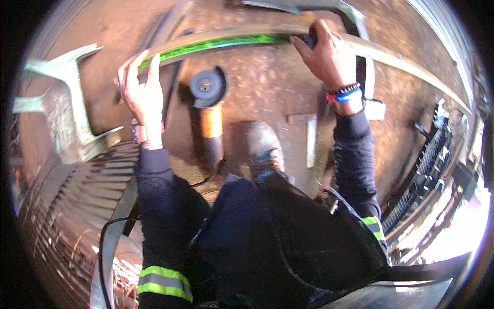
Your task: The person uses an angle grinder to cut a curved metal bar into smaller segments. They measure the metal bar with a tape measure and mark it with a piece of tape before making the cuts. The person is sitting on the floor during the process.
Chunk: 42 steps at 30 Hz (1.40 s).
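Note:
A bright green tape measure blade stretches along a long, pale brown bar that crosses the far part of the view. My left hand is closed at the left end of the blade, thumb on the near side and fingers curled over the far side. At the blade's other end my right hand grips the bar and a small dark piece, likely the tape's case, mostly hidden under the fingers. Below the blade, between my hands, an angle grinder with an orange and dark body and grey disc lies on the ground.
A pale green metal frame stands at the left, above a stack of ribbed metal. My shoe is beside the grinder. A small pale metal angle piece lies right of it. Dark slotted metal parts are at the right.

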### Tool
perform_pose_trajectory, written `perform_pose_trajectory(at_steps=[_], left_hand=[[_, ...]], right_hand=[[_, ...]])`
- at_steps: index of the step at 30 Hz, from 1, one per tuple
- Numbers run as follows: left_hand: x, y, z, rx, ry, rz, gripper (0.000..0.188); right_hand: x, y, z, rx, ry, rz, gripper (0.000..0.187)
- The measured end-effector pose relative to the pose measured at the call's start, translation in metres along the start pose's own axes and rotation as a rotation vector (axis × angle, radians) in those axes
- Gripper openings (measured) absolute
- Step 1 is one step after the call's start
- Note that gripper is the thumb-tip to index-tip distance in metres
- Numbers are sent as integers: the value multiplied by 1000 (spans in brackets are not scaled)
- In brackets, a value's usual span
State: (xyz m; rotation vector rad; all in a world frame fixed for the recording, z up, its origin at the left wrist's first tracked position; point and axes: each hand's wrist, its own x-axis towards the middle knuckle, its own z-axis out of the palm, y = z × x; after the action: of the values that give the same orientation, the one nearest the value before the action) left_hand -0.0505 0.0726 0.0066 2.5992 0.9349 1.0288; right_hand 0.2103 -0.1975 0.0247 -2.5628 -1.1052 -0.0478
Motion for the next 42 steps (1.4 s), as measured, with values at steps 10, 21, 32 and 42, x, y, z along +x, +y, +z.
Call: perform_pose_trajectory(at_steps=[10,21,32,42], left_hand=[[-10,190,75,-363,-404,525,37],[-89,274,153,-111,-569,356,87],[-90,265,155,-160,-573,346,85],[-91,258,158,-326,-532,307,76]], right_hand=[[-22,153,-19,-114,236,177,54],[-22,135,-28,-262,242,191,58],[-99,43,-70,1170,462,327,45],[-125,-27,-14,1452,357,559,13]])
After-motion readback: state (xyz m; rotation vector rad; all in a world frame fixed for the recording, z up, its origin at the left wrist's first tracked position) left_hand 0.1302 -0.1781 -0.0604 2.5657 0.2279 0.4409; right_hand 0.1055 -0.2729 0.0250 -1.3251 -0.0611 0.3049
